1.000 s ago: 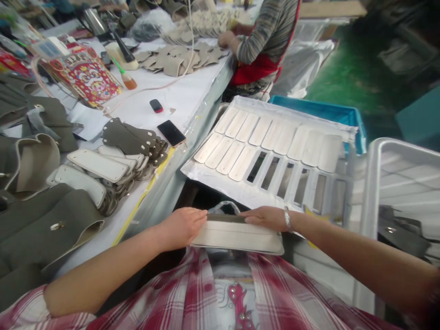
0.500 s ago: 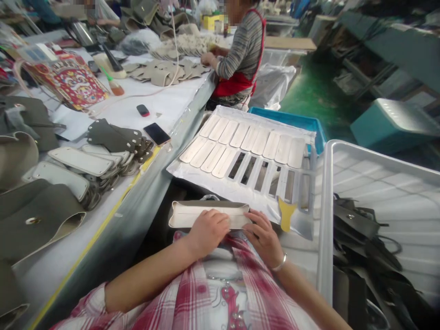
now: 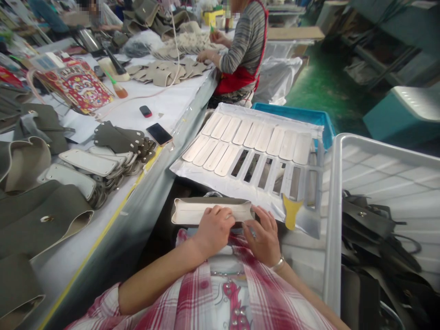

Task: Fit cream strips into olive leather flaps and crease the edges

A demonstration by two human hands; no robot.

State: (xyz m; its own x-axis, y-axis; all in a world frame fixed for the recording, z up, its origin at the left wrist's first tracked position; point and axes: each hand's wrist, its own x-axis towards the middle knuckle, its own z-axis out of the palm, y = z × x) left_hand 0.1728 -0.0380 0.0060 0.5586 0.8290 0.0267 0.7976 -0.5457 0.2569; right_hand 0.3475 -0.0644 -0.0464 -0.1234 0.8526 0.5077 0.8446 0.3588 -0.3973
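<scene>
Bag [image 3: 192,214]: held crosswise at waist, likely for steadiness. Left hand [image 3: 215,231]: fingers curled, gripping near edge. Right hand [image 3: 264,236]: fingers half-bent at end, grip unclear.

Held piece [image 3: 190,214] matt, perhaps leather; crate [image 3: 335,197] smooth plastic; phone screen [image 3: 159,133] glossy; plaid shirt [image 3: 187,293] cloth.
</scene>
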